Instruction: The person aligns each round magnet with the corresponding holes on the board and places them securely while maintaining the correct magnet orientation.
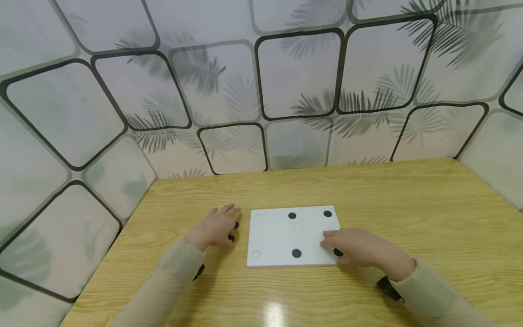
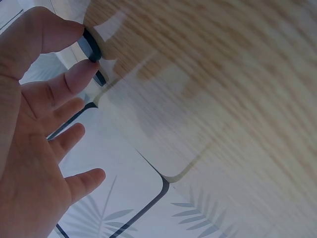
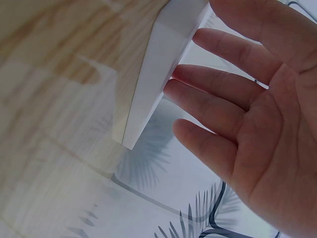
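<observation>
A white rectangular board (image 1: 271,236) lies on the table, with several black discs (image 1: 296,253) on its middle and right parts. Two round recesses (image 1: 256,254) show at its left end. Left of the board, my left hand (image 1: 212,229) pinches a black disc (image 2: 90,44) by its edges between thumb and index fingertip, at the table surface. Close by lies a second loose black disc (image 1: 236,225). At the board's right edge, my right hand (image 1: 361,247) reaches over the corner disc (image 1: 338,252) with fingers extended. Those fingertips (image 3: 181,72) touch or hover just over the board.
The wooden table (image 1: 416,204) extends on all sides of the board. Behind it and at both sides stands a patterned wall covering (image 1: 302,72) with leaf prints. Dark wrist straps (image 1: 389,288) show at the sleeves.
</observation>
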Demonstrator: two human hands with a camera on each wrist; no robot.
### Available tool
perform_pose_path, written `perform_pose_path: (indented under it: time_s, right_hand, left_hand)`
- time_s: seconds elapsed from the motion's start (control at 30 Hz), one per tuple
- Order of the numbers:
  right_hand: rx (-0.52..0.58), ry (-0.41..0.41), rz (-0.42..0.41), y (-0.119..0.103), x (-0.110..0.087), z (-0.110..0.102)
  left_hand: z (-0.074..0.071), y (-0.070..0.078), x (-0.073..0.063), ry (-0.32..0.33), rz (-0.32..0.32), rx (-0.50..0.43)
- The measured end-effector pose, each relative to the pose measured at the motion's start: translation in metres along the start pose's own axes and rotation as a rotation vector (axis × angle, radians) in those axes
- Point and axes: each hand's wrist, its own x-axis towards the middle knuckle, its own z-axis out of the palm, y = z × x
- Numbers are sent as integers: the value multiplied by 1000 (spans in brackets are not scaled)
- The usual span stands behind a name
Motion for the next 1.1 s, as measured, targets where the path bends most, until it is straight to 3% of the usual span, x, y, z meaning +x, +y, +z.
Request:
perform_pose_path:
  time_s: [0.4, 1.1]
  right_hand:
    - [1, -5, 13, 0, 1, 0]
    - [-1, -8, 24, -2, 0, -1]
  left_hand:
    - [-3, 0, -3, 18, 20, -19]
    - [-13, 14, 10, 23, 63, -23]
